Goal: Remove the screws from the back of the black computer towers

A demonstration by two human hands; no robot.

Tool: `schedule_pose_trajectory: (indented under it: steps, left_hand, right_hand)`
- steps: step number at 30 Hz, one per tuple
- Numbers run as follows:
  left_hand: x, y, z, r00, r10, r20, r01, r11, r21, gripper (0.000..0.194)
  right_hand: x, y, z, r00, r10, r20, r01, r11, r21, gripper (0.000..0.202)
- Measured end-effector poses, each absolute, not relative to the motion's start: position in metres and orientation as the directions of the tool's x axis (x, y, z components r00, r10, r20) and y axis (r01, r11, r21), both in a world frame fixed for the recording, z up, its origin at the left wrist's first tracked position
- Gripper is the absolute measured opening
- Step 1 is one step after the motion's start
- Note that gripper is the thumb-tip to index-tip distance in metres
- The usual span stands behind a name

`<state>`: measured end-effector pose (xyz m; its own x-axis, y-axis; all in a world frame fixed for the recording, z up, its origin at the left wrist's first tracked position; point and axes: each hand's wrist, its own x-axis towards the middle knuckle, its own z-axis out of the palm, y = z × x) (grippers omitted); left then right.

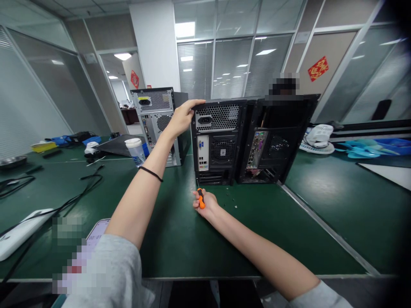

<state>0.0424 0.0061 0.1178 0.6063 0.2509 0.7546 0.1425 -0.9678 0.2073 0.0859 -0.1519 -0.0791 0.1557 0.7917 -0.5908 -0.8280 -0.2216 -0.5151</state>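
A black computer case (218,128) stands upright on the green table, its rear panel towards me. My left hand (183,119) grips its upper left corner, fingers lying along the top edge. In my right hand (207,202), palm up, is an orange and black screwdriver (201,198). The screwdriver's shaft points up at the case's lower left corner; whether the tip touches a screw is too small to tell. Several tiny loose pieces, perhaps screws (236,207), lie on the table right of my right hand. A second black case (272,145) with an open upper bay stands close on the right.
Behind my left arm stand a silver-backed computer case (156,102) and a white-lidded bottle (135,150). A phone (96,233), black cables (80,194) and a white device (22,231) lie at left. Blue items (369,147) lie far right. Part of a person's head shows behind the right case.
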Motion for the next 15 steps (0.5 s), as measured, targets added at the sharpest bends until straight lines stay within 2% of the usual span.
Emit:
schedule_pose_trajectory:
  steps: [10, 13, 15]
  left_hand:
    - [0.0433, 0.0117, 0.1167, 0.613, 0.221, 0.758, 0.116, -0.975, 0.190, 0.044]
    - [0.0435, 0.0112, 0.1167, 0.607, 0.224, 0.762, 0.118, -0.974, 0.192, 0.044]
    - [0.0433, 0.0099, 0.1167, 0.605, 0.229, 0.763, 0.126, -0.973, 0.192, 0.044]
  right_hand:
    - [0.0866, -0.1529, -0.0839, 0.121, 0.831, -0.543, -0.884, -0.158, -0.439, 0.038]
    - [0.0872, -0.1528, -0.0842, 0.135, 0.835, -0.534, -0.887, -0.138, -0.440, 0.037]
    - [0.0880, -0.1525, -0.0849, 0.173, 0.833, -0.526, -0.868, -0.123, -0.482, 0.035]
